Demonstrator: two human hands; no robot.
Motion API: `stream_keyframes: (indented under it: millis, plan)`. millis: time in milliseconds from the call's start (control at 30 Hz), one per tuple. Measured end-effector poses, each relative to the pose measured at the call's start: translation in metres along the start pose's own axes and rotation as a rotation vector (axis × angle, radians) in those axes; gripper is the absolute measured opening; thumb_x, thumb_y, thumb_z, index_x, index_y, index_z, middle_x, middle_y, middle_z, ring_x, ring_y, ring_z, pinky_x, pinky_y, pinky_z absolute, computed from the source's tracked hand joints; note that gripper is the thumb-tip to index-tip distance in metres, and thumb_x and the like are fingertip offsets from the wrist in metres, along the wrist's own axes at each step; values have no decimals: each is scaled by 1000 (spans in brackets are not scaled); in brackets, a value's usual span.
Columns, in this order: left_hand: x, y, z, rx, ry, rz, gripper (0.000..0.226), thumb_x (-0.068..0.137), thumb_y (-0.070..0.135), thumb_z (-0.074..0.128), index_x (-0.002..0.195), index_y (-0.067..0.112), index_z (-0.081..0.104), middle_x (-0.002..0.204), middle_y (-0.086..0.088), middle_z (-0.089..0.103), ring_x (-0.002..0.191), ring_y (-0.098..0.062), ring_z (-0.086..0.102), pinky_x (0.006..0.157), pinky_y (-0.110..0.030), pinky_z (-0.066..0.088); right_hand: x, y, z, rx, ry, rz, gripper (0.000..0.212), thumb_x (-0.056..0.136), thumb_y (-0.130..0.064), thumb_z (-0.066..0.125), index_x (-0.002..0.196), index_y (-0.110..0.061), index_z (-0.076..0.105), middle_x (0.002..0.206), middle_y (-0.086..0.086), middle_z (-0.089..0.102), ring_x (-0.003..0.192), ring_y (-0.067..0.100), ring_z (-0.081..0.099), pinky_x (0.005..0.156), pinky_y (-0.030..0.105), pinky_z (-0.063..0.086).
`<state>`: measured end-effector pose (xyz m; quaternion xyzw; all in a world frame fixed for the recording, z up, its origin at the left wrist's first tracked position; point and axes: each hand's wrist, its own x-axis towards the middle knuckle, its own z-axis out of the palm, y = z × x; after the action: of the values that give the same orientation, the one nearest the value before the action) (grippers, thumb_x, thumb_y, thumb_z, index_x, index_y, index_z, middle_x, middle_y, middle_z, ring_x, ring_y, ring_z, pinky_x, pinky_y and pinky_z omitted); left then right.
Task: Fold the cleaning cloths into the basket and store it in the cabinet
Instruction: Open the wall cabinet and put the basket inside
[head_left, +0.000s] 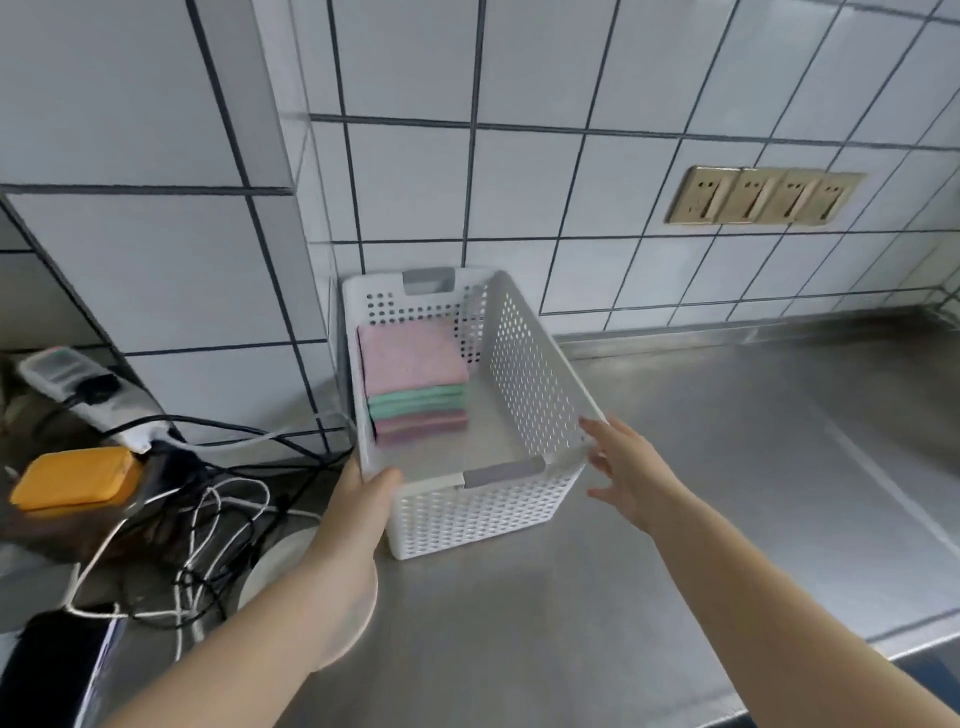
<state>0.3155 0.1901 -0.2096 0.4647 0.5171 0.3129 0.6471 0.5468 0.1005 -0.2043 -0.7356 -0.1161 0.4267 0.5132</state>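
Note:
A white perforated basket (524, 364) with grey handles stands on the steel counter against the tiled wall. Inside it, at the far left, lies a neat stack of folded cleaning cloths (415, 384), pink on top with green and mauve ones beneath. My left hand (366, 493) grips the basket's near left corner, thumb over the rim. On the other side, my right hand (623, 467) is at the near right corner with fingers straight and spread, its fingertips at the rim. No cabinet is in view.
A tangle of black and white cables (218, 519), a white power strip (88, 395) and an orange box (72, 475) crowd the left. A white plate (311, 582) lies under my left forearm. Wall sockets (758, 195) sit at the right above the steel counter (727, 467).

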Motion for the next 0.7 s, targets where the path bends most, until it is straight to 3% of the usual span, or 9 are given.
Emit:
stream_keyframes:
  millis: [167,267,333,500,633,700]
  plan:
    - [4,-2,-1,26,-38,22,32,82,5,46,95,33,56,97,3,64,94,-15,60,98,-38,43,13,5,3,85,-47,7,19,88,-8,48,102,-17,58,90,2,56,88,17,51,96,50,45]
    - [2,-1,-1,22,-73,42,44,87,-1,40,115,30,54,100,3,64,92,-13,60,93,-35,44,11,6,1,135,-72,-15,26,85,-1,41,92,-18,59,78,1,51,75,16,48,92,49,47]
    - [-3,0,-2,35,-109,53,48,87,-3,39,125,25,51,101,2,64,90,-12,59,87,-31,44,3,6,-3,151,-82,-39,32,85,2,38,95,-19,61,78,2,50,70,15,46,85,46,49]
    - [-21,0,-2,97,-251,95,51,87,-8,35,123,25,51,91,12,66,70,6,62,67,-15,43,-33,13,-21,166,-29,-71,43,85,4,37,101,-26,64,79,0,53,69,13,47,89,51,49]
    - [-34,2,-4,140,-396,167,58,86,-3,38,118,43,53,95,22,68,86,4,63,85,-26,43,-77,18,-38,194,53,-117,46,85,3,37,107,-28,63,85,0,57,73,14,51,85,49,51]
    - [-39,4,-5,184,-464,220,56,84,6,43,128,40,48,100,28,65,94,3,60,90,-30,40,-103,22,-46,216,99,-138,48,85,4,36,111,-26,62,78,-2,57,68,12,51,80,46,51]
